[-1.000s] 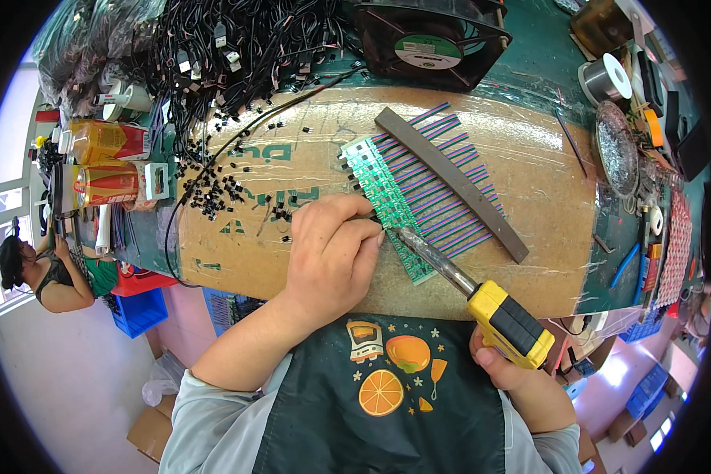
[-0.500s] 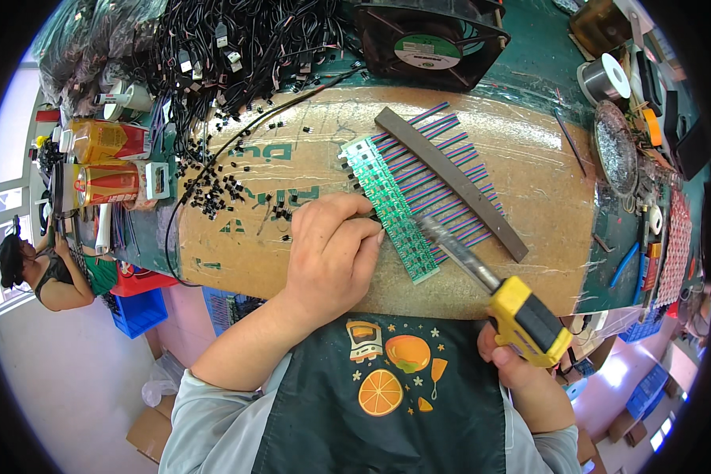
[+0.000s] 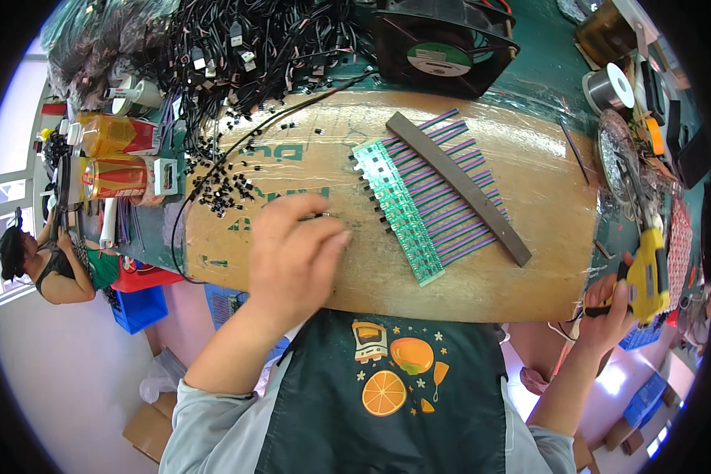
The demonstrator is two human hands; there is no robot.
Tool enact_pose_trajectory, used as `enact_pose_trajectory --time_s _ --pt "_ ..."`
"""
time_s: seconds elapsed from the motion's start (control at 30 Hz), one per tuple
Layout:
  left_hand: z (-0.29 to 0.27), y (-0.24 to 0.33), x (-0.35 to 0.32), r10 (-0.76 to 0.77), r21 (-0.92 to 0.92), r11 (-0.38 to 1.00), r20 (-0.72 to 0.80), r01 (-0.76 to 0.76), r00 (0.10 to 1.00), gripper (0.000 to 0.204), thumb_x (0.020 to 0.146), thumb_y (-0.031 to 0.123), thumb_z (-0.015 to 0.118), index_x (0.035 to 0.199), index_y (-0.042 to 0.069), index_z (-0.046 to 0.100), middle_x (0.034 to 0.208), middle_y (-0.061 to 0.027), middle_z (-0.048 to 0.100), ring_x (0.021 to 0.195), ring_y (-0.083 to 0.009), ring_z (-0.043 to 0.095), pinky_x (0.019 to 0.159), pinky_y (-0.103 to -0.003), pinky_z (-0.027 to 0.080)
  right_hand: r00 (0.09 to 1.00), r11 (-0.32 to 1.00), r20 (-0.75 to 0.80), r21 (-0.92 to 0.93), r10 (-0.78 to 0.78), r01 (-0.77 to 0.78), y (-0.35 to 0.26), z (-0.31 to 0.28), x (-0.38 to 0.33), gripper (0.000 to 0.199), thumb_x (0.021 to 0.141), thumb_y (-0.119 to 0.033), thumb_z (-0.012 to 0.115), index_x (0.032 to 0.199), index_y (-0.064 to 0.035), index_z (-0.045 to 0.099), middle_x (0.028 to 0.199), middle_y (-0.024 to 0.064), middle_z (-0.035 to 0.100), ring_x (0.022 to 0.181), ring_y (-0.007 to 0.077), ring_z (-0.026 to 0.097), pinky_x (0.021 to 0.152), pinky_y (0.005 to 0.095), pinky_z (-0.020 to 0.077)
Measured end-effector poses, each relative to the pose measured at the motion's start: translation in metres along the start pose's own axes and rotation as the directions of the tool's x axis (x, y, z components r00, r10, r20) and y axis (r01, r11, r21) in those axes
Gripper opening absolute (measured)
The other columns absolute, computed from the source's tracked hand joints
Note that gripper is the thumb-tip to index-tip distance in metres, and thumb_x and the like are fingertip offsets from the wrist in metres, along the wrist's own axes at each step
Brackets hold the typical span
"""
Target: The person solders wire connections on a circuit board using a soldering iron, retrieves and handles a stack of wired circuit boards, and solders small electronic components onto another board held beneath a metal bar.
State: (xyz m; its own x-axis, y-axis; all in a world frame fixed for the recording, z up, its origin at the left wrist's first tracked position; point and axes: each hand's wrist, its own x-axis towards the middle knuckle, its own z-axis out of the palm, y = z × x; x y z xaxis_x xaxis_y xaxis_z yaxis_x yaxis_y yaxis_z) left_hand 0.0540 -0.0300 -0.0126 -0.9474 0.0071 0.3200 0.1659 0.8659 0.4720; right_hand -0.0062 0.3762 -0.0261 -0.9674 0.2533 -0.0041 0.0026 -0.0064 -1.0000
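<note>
- Cluttered with cables, the counter [image 3: 529, 71] carries a cardboard sheet [image 3: 529, 268] as the work surface, with a black fan [image 3: 442, 47] at the far edge and a solder spool [image 3: 611, 87] to the right.
- Left hand [image 3: 292, 253] hovers over the cardboard, fingertips pinched together on what looks like a small black component [image 3: 320, 215]; its grip is closed, though the part is too small to see clearly.
- Right hand [image 3: 608, 304] is off the counter's right edge, its grip clamped around the yellow-handled soldering iron [image 3: 648, 272].
- Green circuit board strip [image 3: 395, 209] with striped ribbon wires [image 3: 450, 197] lies just right of the left hand, apart from it, and well left of the iron; a dark bar [image 3: 458, 186] lies across the wires.
- Risk: the pinched part could slip and vanish among the loose black components [image 3: 221, 189] scattered nearby.
- Risk: the iron, held beside the apron [image 3: 387, 395] and the cardboard edge, could scorch either if it drifts inward.
- Risk: a sleeve or wrist brushing the strip could shift it under the bar.
</note>
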Motion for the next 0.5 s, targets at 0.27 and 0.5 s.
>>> enact_pose_trajectory --time_s 0.27,0.5 --pt "-0.031 -0.016 -0.019 -0.193 -0.007 0.981 0.153 0.196 0.969 0.013 0.073 0.008 0.075 0.085 0.007 0.068 0.089 -0.0067 0.06 0.087 -0.0273 0.059 0.075 -0.037 0.047 0.982 0.983 0.185 0.174 0.033 -0.066 0.007 0.038 -0.033 0.068 0.084 -0.033 0.07 0.131 0.0064 0.041 0.061 0.0016 0.045 0.049 0.0119 0.043 0.045 0.0256 0.0356" --pt "-0.012 -0.013 -0.017 -0.151 0.076 0.987 0.139 0.142 0.979 0.014 0.073 0.009 0.075 0.084 0.008 0.068 0.089 -0.0064 0.06 0.088 -0.0273 0.058 0.077 -0.037 0.044 0.934 0.959 0.341 0.211 0.111 -0.191 0.008 0.054 -0.049 0.072 0.079 -0.034 0.077 0.13 0.005 0.044 0.061 0.0017 0.046 0.049 0.0108 0.044 0.045 0.0243 0.037"
